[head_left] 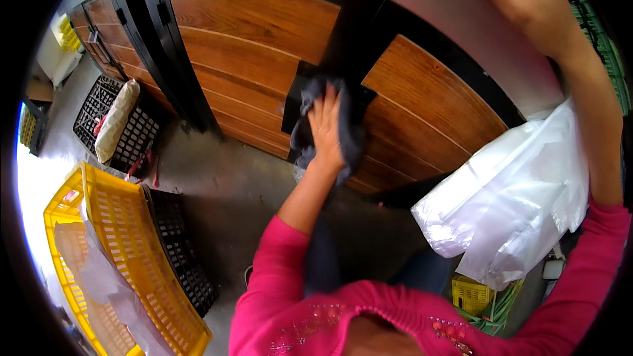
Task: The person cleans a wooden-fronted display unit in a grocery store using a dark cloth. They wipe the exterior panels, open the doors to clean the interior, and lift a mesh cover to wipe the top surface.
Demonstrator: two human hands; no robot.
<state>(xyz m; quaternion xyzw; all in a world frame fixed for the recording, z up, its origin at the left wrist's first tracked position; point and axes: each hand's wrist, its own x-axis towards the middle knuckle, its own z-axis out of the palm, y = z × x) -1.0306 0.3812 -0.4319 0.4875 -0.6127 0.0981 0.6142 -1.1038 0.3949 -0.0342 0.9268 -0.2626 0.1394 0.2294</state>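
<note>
My left hand [326, 126] presses a dark grey cloth [351, 133] against the black middle frame [353, 34] of a cabinet, its fingers pointing up the frame. Wooden plank panels [242, 49] lie on both sides of the cloth. The hand is somewhat blurred. At the upper right, my right hand [529, 0] rests at the edge of the pale countertop [420, 0], partly cut off by the picture's rim; whether its fingers hold anything there cannot be seen.
White plastic bags [514, 193] hang below my right forearm. A yellow plastic crate [123, 237] lined with paper stands at the lower left beside black crates [178, 247]. Another black crate [118, 123] bears a pale bundle. A small yellow basket [470, 294] and green stalks [494, 311] are at the lower right.
</note>
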